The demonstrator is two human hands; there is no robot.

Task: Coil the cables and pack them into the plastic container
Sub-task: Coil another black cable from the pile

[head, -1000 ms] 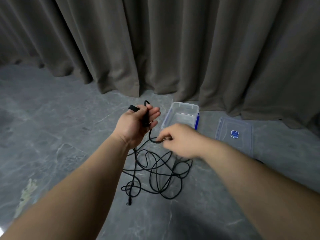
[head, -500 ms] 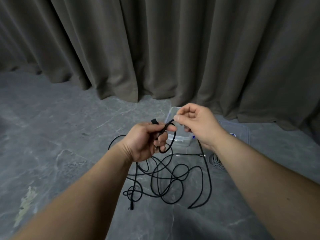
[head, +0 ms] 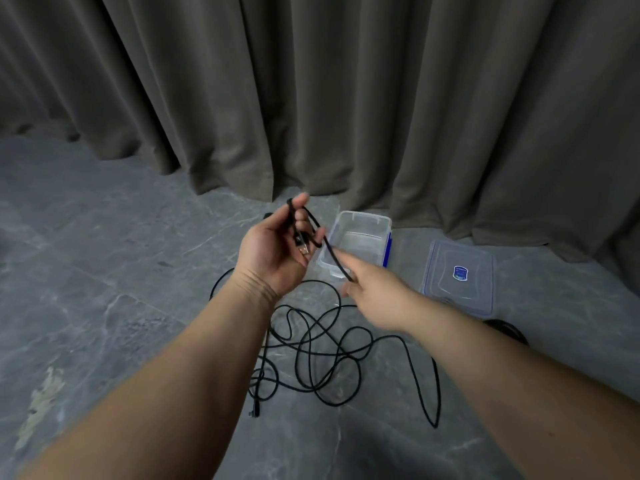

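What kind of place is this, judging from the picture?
Probably an indoor room or a staged recording space: a grey marble-like stone floor, heavy grey-brown curtains hanging down to it, and a clear plastic container set on the floor.

The grey stone floor [head: 104,289] bears tangled black cable [head: 322,362], plastic container [head: 360,220], and lid [head: 457,275].

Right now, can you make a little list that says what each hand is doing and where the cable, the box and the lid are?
left hand: palm up, fingers curled round loops of the black cable
right hand: pinches a strand of the cable, blurred
cable: mostly a loose tangle on the grey floor
plastic container: open, nothing seen inside, behind the hands
lid: flat on the floor, right of the container
behind: grey curtain
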